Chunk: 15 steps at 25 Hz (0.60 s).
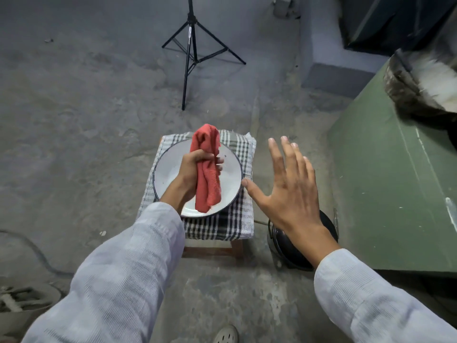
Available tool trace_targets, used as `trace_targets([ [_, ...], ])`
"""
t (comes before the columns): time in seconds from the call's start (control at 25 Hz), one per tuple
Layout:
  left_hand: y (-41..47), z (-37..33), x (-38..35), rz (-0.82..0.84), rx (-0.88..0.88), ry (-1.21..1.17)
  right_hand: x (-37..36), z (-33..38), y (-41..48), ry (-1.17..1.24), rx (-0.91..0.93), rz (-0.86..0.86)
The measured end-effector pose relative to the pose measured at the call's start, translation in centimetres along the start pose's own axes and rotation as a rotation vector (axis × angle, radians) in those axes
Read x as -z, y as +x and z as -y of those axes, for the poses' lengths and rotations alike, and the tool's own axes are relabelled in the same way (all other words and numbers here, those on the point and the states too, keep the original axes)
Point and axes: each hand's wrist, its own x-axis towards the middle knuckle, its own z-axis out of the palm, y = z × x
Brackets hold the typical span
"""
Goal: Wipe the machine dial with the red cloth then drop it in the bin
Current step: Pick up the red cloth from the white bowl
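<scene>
My left hand grips the red cloth around its middle, holding it above a white plate. The cloth's ends stick out above and hang below my fist. My right hand is open with fingers spread, hovering to the right of the plate. Under its wrist a black round bin stands on the floor, partly hidden. The green machine fills the right side. No dial shows on it.
The plate rests on a checked cloth draped over a low wooden stool. A black tripod stands on the concrete floor behind. A cable runs at the left. My shoe shows at the bottom.
</scene>
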Motion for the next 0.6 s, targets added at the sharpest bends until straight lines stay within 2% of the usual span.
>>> trace_targets([
  [0.12, -2.8, -1.9, -3.3, 0.198, -0.036, -0.305, 3.7, 0.2, 0.1, -0.016, -0.009, -0.089],
  [0.28, -6.3, -4.2, -9.0, 0.417, -0.112, -0.529, 9.7, -0.1, -0.3, -0.037, -0.014, -0.167],
  [0.4, -9.5, -6.0, -13.8, 0.517, -0.159, -0.595, 14.8, -1.1, -1.5, -0.068, -0.041, -0.248],
  [0.6, -15.5, -8.2, -21.4, 0.714, -0.09, -0.604, 24.3, -3.2, -5.3, -0.092, -0.103, -0.381],
])
